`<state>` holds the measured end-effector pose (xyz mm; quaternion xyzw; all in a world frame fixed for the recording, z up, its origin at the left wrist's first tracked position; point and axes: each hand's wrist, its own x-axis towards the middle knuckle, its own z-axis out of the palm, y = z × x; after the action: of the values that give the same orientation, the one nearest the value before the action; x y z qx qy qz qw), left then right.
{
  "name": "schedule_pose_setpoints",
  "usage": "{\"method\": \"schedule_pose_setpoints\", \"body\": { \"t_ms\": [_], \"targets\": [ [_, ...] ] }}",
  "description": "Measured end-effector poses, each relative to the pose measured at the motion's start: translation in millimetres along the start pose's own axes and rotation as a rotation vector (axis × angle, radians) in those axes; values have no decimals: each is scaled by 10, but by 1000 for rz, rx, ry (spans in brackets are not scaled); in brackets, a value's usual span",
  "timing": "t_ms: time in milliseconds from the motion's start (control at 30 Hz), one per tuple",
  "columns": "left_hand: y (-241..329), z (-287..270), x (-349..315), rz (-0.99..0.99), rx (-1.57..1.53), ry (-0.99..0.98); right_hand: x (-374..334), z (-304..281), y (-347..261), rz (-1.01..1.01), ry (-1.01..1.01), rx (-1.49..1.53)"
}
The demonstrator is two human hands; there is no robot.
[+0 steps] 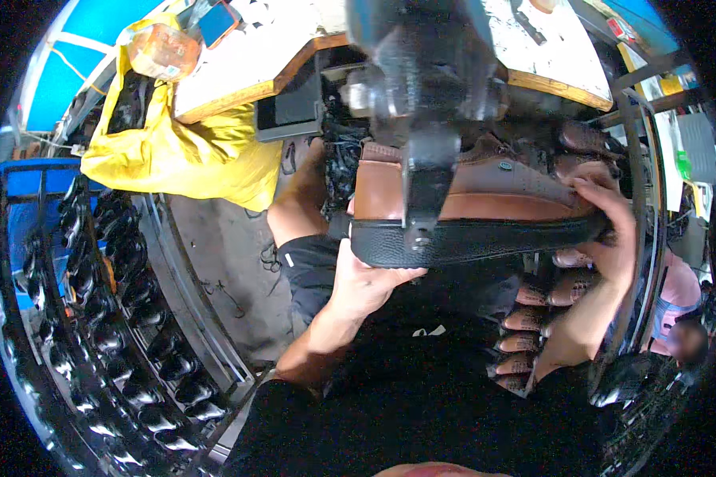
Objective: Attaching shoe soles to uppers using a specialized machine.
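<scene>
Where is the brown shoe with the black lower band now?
The brown shoe is right of centre in the head view, partly hidden by the metal machine arm, with the left hand at its heel and the right hand at its toe.

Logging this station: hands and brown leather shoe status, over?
Bare left hand and right hand gripping opposite ends of brown leather shoe. Shoe side-on, black band along bottom. Dark metal machine arm in front, hiding part; contact unclear.
</scene>
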<state>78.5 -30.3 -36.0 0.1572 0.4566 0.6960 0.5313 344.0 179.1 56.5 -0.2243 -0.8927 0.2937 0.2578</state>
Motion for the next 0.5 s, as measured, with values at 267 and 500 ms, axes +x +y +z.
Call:
{"method": "schedule_pose_setpoints", "body": {
  "t_ms": [267, 500],
  "targets": [
    [163, -930, -271, 74, 352, -189, 271, 381, -125, -274, 102, -71],
    [-295, -785, -620, 268, 654, -311, 268, 1249, 100, 252, 691, 1651]
  ]
}}
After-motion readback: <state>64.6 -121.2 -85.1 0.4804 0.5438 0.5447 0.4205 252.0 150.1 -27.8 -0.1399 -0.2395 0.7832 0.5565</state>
